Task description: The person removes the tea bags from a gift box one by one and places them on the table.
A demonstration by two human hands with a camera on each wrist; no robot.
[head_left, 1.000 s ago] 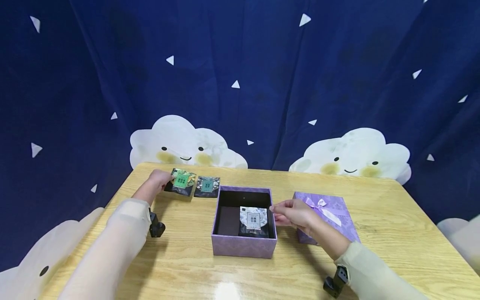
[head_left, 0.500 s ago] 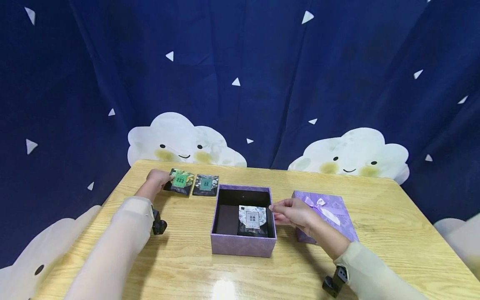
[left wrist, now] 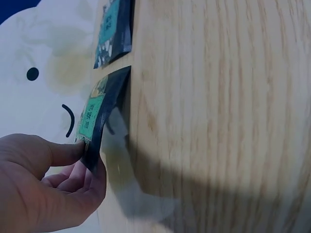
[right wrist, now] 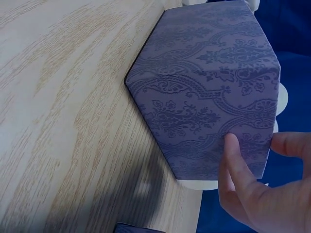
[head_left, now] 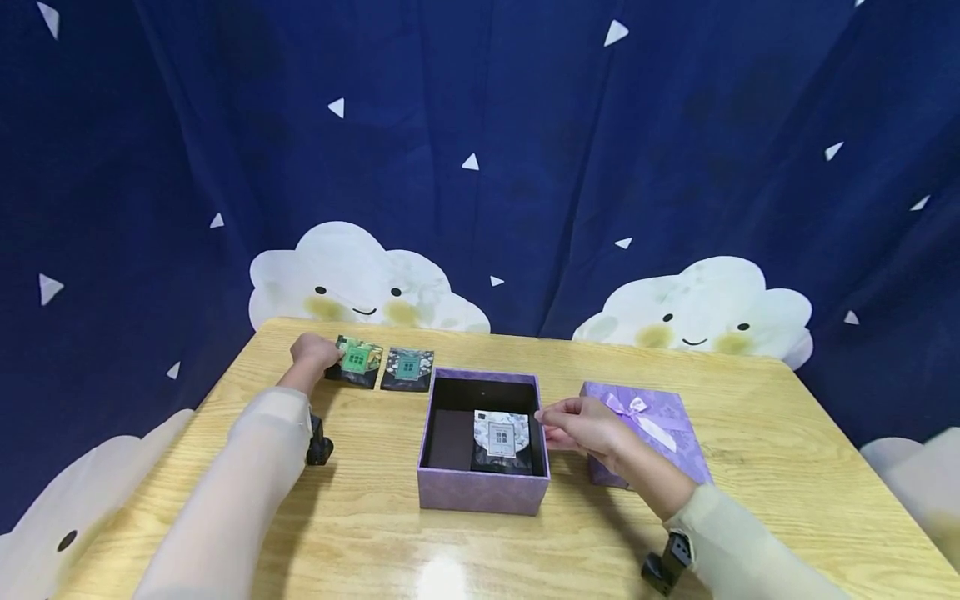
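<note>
At the back left, my left hand (head_left: 313,353) pinches the left edge of a green-labelled tea sachet (head_left: 358,358) between thumb and fingers. That edge tilts up from the table in the left wrist view, where the sachet (left wrist: 99,111) has a dark lower part. Just right of it lies a teal-labelled sachet (head_left: 407,369). My right hand (head_left: 588,427) grips the right wall of an open purple box (head_left: 480,490), thumb at the rim and fingers against the patterned outside (right wrist: 194,97). Inside the box, on its right side, sits a white floral sachet (head_left: 502,440).
A purple lid (head_left: 678,429) with a ribbon bow lies right of the box, partly behind my right forearm. The wooden table (head_left: 360,500) ends at the back against a blue curtain (head_left: 480,100) printed with clouds.
The head view has shifted slightly. The green-labelled sachet looks flatter on the table than a second ago, with my left hand still pinching it. My right hand keeps its grip on the box.
</note>
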